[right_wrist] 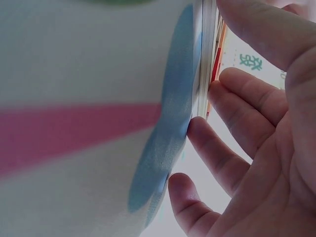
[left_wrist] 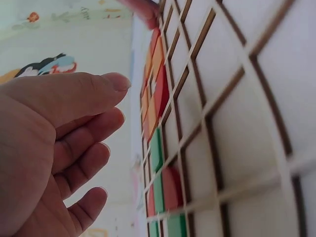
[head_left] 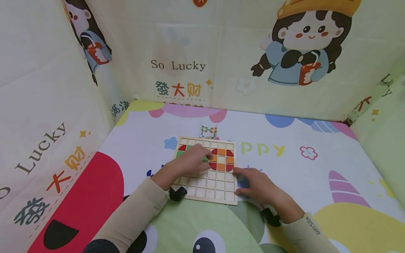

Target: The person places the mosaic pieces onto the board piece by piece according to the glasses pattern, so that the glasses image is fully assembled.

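A wooden grid board (head_left: 215, 194) lies on the printed cloth. In its right half, red rounded tiles and orange square tiles (head_left: 222, 152) form a ring. Green tiles (head_left: 179, 153) and a red tile (head_left: 182, 147) show at its left, partly covered by my left hand (head_left: 191, 160). That hand hovers over the board's middle, fingers loosely bent; the left wrist view shows nothing between the thumb (left_wrist: 94, 91) and fingers. My right hand (head_left: 259, 184) rests by the board's right edge, its fingertips (right_wrist: 217, 91) at the rim and the hand holding nothing.
A small pattern card (head_left: 208, 131) with a coloured grid lies just beyond the board's far edge. Printed cloth walls (head_left: 227, 63) rise behind and at both sides. A dark wrist strap piece (head_left: 178, 193) hangs at the left cuff, over the board's near-left corner.
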`<state>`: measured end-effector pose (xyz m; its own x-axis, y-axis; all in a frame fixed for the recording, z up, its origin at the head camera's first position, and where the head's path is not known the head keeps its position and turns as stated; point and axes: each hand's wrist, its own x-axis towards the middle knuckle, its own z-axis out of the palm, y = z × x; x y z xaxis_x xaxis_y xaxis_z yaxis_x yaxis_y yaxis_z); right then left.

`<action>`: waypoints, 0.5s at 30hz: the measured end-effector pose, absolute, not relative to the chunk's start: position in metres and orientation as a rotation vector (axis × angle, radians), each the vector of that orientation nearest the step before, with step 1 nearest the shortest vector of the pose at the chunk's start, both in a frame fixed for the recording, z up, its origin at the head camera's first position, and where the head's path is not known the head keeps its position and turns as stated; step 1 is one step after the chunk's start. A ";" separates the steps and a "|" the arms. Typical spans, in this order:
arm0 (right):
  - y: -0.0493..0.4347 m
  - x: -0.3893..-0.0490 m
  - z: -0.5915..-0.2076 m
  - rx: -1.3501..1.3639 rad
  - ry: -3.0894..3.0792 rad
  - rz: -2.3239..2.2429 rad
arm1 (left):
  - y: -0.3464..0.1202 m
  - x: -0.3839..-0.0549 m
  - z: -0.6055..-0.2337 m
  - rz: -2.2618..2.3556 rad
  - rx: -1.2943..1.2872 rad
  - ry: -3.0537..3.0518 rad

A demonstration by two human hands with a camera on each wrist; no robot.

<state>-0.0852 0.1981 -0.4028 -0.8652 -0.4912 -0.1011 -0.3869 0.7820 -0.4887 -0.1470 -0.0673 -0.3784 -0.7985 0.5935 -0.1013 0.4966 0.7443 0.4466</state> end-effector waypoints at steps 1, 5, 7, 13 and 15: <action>0.198 -0.085 -0.402 -0.686 2.751 -0.684 | -0.071 -0.146 -0.377 0.605 0.864 2.715; 0.198 -0.085 -0.402 -0.674 2.749 -0.694 | -0.085 -0.144 -0.375 0.654 0.847 2.737; 0.198 -0.085 -0.402 -0.685 2.752 -0.695 | -0.092 -0.143 -0.375 0.658 0.836 2.751; 0.198 -0.084 -0.403 -0.670 2.758 -0.689 | -0.117 -0.141 -0.378 0.701 0.758 2.774; 0.197 -0.083 -0.402 -0.671 2.758 -0.685 | -0.125 -0.139 -0.378 0.713 0.709 2.778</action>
<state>-0.0832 0.1973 -0.4019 -0.8713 -0.4803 -0.1008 -0.3772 0.7869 -0.4884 -0.1389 -0.1254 -0.3777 -0.8684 0.4922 -0.0597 0.4026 0.7703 0.4945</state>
